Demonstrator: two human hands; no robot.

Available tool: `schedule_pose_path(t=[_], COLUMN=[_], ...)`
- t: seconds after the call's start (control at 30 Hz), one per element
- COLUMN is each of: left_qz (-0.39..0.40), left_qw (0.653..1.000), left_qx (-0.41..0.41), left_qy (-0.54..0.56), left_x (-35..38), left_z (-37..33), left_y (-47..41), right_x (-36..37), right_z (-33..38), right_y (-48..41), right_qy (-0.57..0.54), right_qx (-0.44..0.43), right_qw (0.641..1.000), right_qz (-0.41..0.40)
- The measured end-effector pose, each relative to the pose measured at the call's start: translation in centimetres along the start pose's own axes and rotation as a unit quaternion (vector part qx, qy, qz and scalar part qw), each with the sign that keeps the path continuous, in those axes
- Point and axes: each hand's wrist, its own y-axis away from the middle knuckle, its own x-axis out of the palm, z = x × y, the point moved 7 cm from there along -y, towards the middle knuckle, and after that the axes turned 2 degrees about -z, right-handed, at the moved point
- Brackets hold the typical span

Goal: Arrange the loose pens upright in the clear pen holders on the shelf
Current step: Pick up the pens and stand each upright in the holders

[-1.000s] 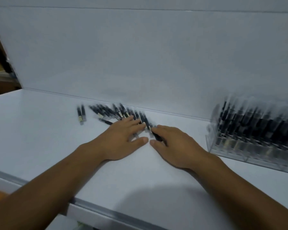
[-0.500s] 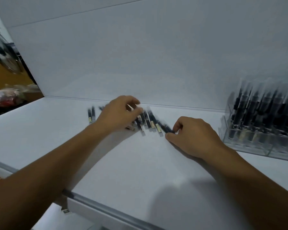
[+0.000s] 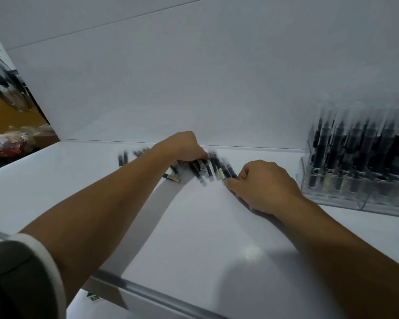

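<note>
Loose pens [image 3: 213, 168] flat on the white shelf [image 3: 194, 226], in a blurred row close under the back wall [image 3: 194, 88]. Left hand [image 3: 186, 146] over the row's far left part, knuckles up, fingers curled down onto the pens; too blurred to tell whether gripping one or only pressing. Right hand [image 3: 264, 185] just beside the row's right end, fingers curled narrow, thumb tip touching the near ends of the outermost pens; impossible to tell whether pinching any. Row thus between the two hands, touched by both. Single pen [image 3: 172, 178] lying apart by the left forearm, and a pair of pens [image 3: 123, 157] farther left, well apart from both hands. Clear pen holder [image 3: 332, 196] at the right on the same shelf, near the right hand but apart from it, with upright dark pens [image 3: 355, 146] packed inside
</note>
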Motion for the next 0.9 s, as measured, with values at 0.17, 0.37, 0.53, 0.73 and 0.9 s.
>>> schedule_pose_path(t=[0.17,0.37,0.53,0.73,0.9], left_qz=[0.053,0.075,0.054,0.01,-0.038], left_qw=[0.986,0.932,0.912,0.867,0.823], left_qx=[-0.048,-0.074,-0.058,0.009,0.077], left_qy=[0.153,0.346,0.402,0.497,0.562], left_x=[0.2,0.5,-0.7,-1.4,-2.5], left_z=[1.2,2.3,2.6,2.4,0.2], left_y=[-0.1,0.5,2.1,5.2,8.8], right_x=[-0.1,-0.5,-0.9,-2.2,-4.6], right_z=[0.0,0.0,0.1,1.8,2.4], right_y=[-0.1,-0.3,-0.5,0.7,1.6], right_qy=[-0.024,-0.085,-0.116,-0.145,-0.176], right_qx=[-0.003,-0.01,-0.019,-0.046,-0.071], right_qw=[1.0,0.996,0.991,0.981,0.974], right_qz=[-0.001,-0.037,-0.07,-0.124,-0.126])
